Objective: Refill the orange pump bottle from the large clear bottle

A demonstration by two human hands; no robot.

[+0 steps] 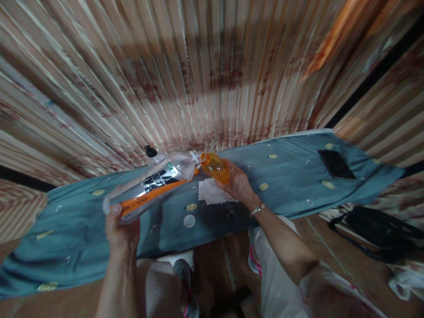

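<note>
A large clear plastic bottle (pixel 177 165) with a silver and orange label lies tilted in the air, its neck to the right and higher than its base. My left hand (pixel 122 229) is closed around its base end. My right hand (pixel 238 181) grips a small clear bottle (pixel 214 167) holding orange liquid. The two mouths meet or nearly meet; whether they touch is hard to tell. Behind the large bottle a black cap or pump top (pixel 150 151) sticks out, the rest partly hidden. Below the small bottle lies a pale scalloped paper or cloth (pixel 212 193).
A blue-green patterned cloth (pixel 172 238) covers the long table. On it are a white round disc (pixel 189 221) near the front edge and a dark phone (pixel 336 164) at the right. Striped curtains (pixel 212 79) hang behind. A black bag (pixel 377 227) rests low at the right.
</note>
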